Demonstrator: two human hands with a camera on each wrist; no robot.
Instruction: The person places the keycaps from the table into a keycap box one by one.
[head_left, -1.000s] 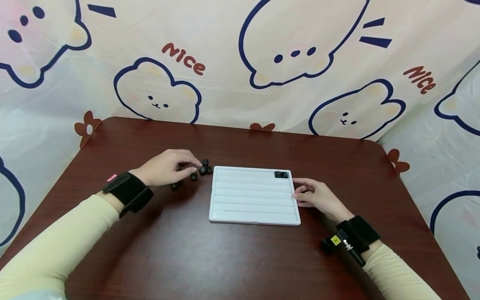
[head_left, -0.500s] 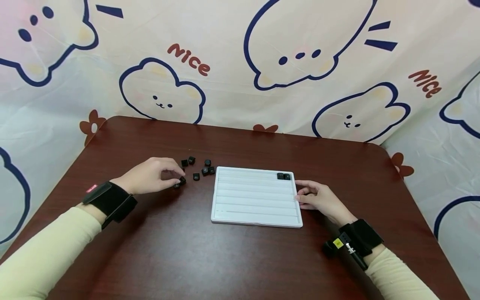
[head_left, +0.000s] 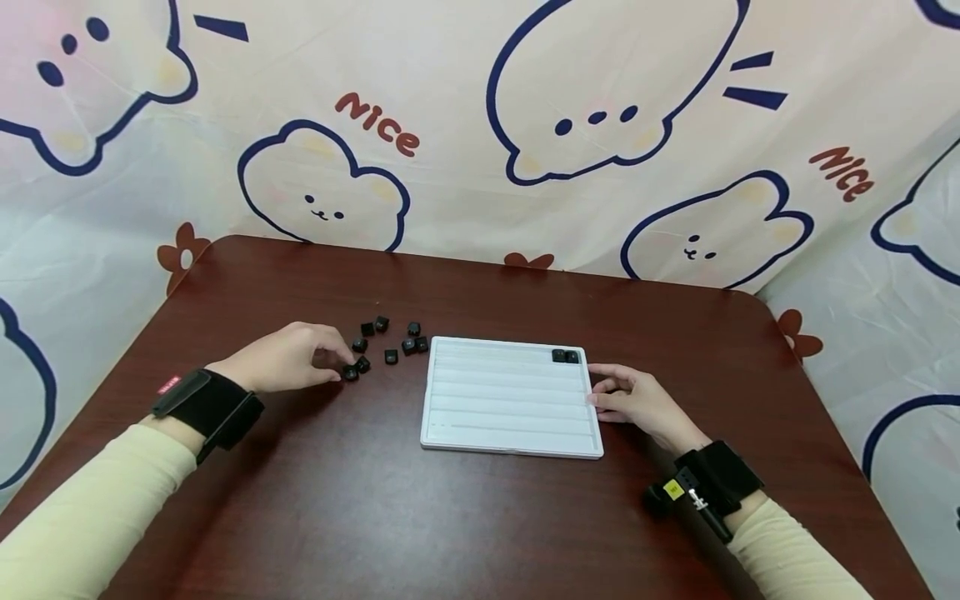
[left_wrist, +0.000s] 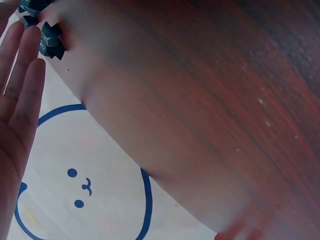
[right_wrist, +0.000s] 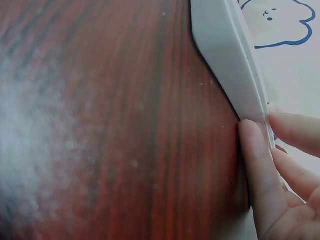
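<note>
Several small black keycaps [head_left: 391, 357] lie scattered on the table left of a flat white tray [head_left: 510, 398] with raised ridges. Two more keycaps [head_left: 565, 357] sit side by side in the tray's far right corner. My left hand [head_left: 288, 358] is at the nearest of the loose keycaps, its thumb and index fingertip right beside one keycap [head_left: 350, 373]. In the left wrist view its other fingers [left_wrist: 27, 75] extend toward dark keycaps [left_wrist: 51, 41]. My right hand [head_left: 633, 398] grips the tray's right edge, thumb [right_wrist: 256, 145] and fingers along the rim.
The dark red-brown wooden table [head_left: 337, 508] carries everything. A pale curtain [head_left: 465, 208] with blue cartoon outlines hangs behind its far edge. Black straps with devices [head_left: 210, 412] are worn on both wrists.
My left hand has moved left and nearer, away from the keycaps by the tray to the nearest ones, uncovering several keycaps. The right hand keeps its hold on the tray.
</note>
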